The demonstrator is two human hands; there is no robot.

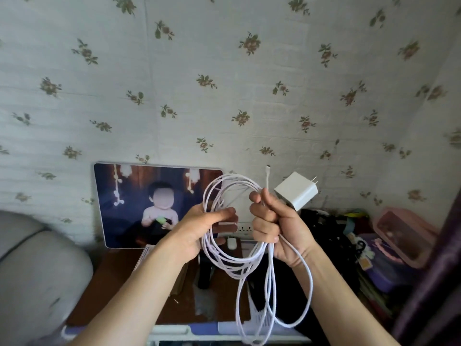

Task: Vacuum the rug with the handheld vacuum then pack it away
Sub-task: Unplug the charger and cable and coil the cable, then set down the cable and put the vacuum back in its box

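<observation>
A long white charging cable [225, 260] hangs in several loops between my hands, above a brown table. My right hand [272, 222] is closed around the gathered loops at their top right, with the cable's small plug end [267, 171] sticking up out of the fist. A white wall charger block [296, 189] with two prongs juts out just right of that fist. My left hand [199, 227] pinches the left side of the coil between thumb and fingers. Longer loops dangle below the table's front edge. No handheld vacuum or rug is in view.
A framed photo [129, 206] leans on the flowered wall behind the brown table [112, 275]. A wall socket [243, 229] sits behind my hands. Black items [321, 228], purple things and a pink box [404, 236] crowd the right. A grey cushion [32, 265] fills the left.
</observation>
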